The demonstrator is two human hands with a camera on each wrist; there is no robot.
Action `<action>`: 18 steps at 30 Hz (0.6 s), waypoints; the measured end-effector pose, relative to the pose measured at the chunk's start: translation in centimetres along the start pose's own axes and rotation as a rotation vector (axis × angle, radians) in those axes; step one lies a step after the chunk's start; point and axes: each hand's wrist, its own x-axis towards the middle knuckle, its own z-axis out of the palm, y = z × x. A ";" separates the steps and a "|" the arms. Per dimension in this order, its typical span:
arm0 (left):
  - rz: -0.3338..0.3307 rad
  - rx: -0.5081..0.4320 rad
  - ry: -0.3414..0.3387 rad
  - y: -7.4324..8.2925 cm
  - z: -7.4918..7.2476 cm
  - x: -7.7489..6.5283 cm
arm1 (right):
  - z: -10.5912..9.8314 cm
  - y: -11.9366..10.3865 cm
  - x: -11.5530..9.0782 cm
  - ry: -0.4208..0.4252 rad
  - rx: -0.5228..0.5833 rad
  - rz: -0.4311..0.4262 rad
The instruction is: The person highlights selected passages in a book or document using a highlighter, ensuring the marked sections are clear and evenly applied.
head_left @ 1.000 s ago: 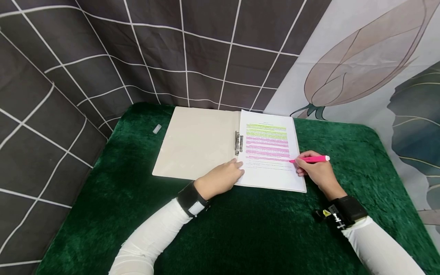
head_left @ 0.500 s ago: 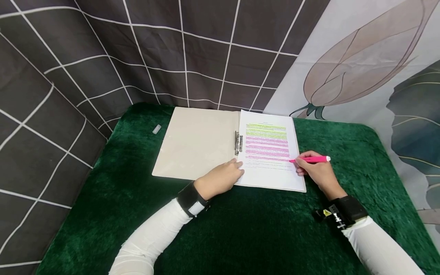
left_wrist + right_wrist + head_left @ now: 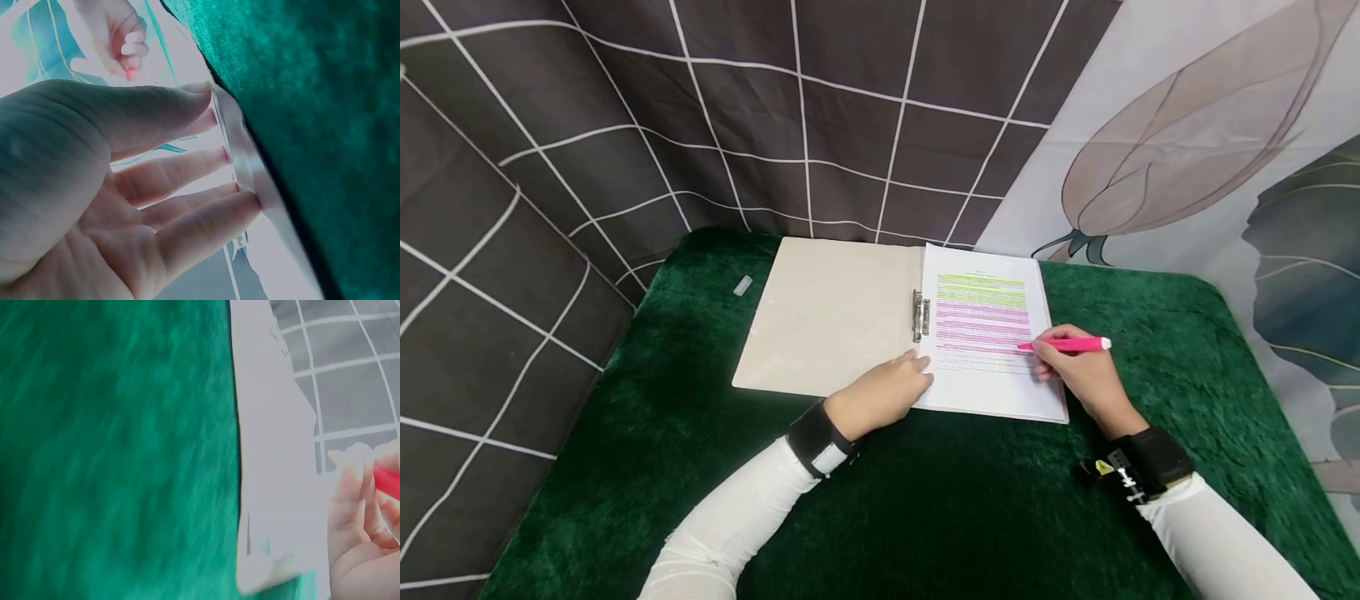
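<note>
A folder (image 3: 835, 312) lies spread on the green cloth, its bare cover to the left. Printed paper (image 3: 981, 392) fills its right side, with yellow-marked lines above and pink-marked lines below. My right hand (image 3: 1078, 375) pinches a pink highlighter (image 3: 1075, 344), its tip near the right end of the lowest pink lines. In the right wrist view, part of the highlighter (image 3: 389, 481) shows red between the fingers. My left hand (image 3: 883, 390) rests on the paper's lower left edge, below the metal clip (image 3: 921, 315). Its fingers (image 3: 187, 172) reach out to the edge in the left wrist view.
A small whitish, translucent piece (image 3: 742, 286) lies left of the folder on the green cloth (image 3: 925, 517). Dark grid-patterned fabric (image 3: 737, 108) hangs behind the table, and a white leaf-patterned sheet (image 3: 1195, 167) hangs at the right.
My right hand has shifted a little left with the highlighter, drawing its tip in from the line's right end. The left hand stays on the paper's edge.
</note>
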 end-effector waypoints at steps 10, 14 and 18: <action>-0.018 0.007 -0.019 -0.1 0.3 0.2 | 4.1 -2.0 1.1 -0.095 0.044 -0.035; -0.027 0.012 -0.049 -0.2 0.2 0.2 | 6.0 -2.5 1.4 -0.139 0.057 -0.026; -0.031 0.010 -0.072 -0.2 0.2 0.2 | 7.4 -2.7 1.6 -0.159 0.063 -0.034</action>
